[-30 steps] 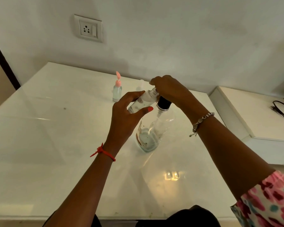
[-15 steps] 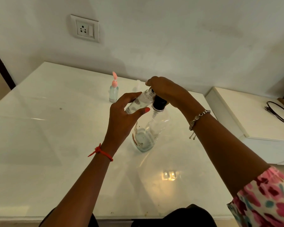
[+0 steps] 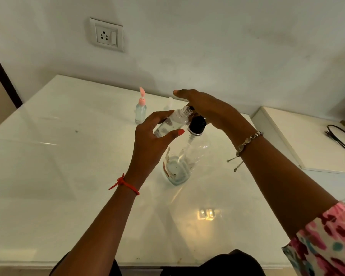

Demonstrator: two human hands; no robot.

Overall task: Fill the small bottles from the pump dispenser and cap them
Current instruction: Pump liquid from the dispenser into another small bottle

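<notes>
Item 1. Left hand (image 3: 153, 140): raised above the table (image 3: 48, 156), fingers and thumb curled round a bottle (image 3: 173, 124). Red thread (image 3: 126, 184) tied at its wrist.

Item 2. Bottle: small, clear, uncapped. It is held tilted in the left hand, with the threaded neck pointing up and away from the palm, towards the right hand. The neck sits just beside the dispenser's spout. How full it is cannot be told.

Item 3. Right hand (image 3: 207, 110): palm down, fingers stretched out nearly straight, lying over the top of the dispenser (image 3: 179, 164). It grips nothing. Beaded bracelet (image 3: 245, 144) at the wrist, floral sleeve (image 3: 327, 242) further up the arm.

Item 4. Dispenser: clear body, black collar (image 3: 196, 125). It stands on the table directly under the right hand and just right of the left hand's thumb. A shallow pool of liquid shows at its base. The pump head is mostly hidden by the right hand.

Item 5. Pink-capped bottle (image 3: 140, 111): small, clear and upright on the table, beyond the left hand's fingers and apart from them.

Item 6. A pale, blurred thing (image 3: 169, 102) lies on the table beyond the right hand's fingertips. It is too faint to name.

Item 7. Socket (image 3: 107, 34): on the wall, far beyond both hands.

Item 8. Cable (image 3: 341, 136): black, on a side ledge well to the right of the right arm.
</notes>
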